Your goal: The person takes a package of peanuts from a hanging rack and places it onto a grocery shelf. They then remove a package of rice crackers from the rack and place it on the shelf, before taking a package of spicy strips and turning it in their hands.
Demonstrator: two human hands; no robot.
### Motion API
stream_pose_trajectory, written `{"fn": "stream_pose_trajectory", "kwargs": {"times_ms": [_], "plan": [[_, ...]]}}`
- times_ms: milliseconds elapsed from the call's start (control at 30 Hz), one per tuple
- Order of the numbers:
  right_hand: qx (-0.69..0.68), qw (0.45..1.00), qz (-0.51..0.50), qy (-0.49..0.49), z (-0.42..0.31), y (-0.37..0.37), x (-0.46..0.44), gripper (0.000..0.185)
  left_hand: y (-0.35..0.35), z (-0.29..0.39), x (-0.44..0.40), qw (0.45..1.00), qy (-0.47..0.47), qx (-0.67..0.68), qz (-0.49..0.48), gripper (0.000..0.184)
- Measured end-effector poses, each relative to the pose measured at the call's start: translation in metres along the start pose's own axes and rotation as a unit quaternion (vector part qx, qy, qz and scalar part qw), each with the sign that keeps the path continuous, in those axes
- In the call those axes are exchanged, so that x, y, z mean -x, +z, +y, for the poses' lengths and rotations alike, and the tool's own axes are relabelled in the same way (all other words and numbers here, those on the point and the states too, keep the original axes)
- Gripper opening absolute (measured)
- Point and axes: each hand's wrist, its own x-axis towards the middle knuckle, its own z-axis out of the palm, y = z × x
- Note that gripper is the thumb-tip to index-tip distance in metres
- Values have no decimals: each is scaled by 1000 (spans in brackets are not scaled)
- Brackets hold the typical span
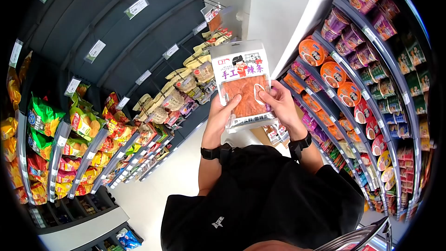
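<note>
A flat snack packet (245,93) with a white printed top and a clear window over reddish-orange spicy strips is held up in front of me. My left hand (222,111) grips its left edge, thumb lying across the window. On the opposite edge, my right hand (281,104) grips it with the thumb pressed on the front. The fingers behind the packet are hidden. Both wrists carry a black band. Beyond the packet, a similar packet (213,18) hangs on a hook at the end of the left shelving.
Hanging snack bags (174,100) and chip bags (83,118) line the left shelves (93,23). Instant noodle cups and bowls (333,74) fill the curved racks on the right. A white wall (269,14) stands ahead; pale floor (148,209) shows at lower left. A metal wire rim (367,232) is at lower right.
</note>
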Motion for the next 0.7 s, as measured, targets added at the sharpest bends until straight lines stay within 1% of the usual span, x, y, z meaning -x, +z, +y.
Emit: {"fn": "stream_pose_trajectory", "kwargs": {"times_ms": [67,133,233,267,333,467,533,567,633,667,700], "plan": [[-20,1000,3,-13,3,-33,9,32,30,-16,-1,1000,-2,-9,-7,44],[-40,999,6,-27,6,-44,15,32,40,-23,3,1000,7,-26,-7,40],[-38,998,7,-43,21,13,11,33,-12,4,17,1000,-16,-7,-19,37],[-39,998,6,-40,24,19,12,33,-17,7,22,1000,-16,-9,-20,37],[-37,999,3,-33,25,-1,23,34,-3,0,27,997,-58,-45,-2,35],[-41,998,7,-38,20,-73,46,36,58,-45,28,998,-57,-34,14,34],[-1,999,18,-34,21,-86,56,38,71,-56,32,999,-43,-9,19,34],[-2,999,19,-35,26,-85,58,38,72,-57,35,999,-44,-10,19,34],[58,980,72,-176,35,-78,62,46,73,-55,42,998,-39,-23,50,37],[181,957,113,-196,34,-82,68,50,74,-58,43,998,-39,-24,50,37],[180,957,114,-197,30,-85,76,50,79,-63,44,999,-19,-2,45,40]]}}
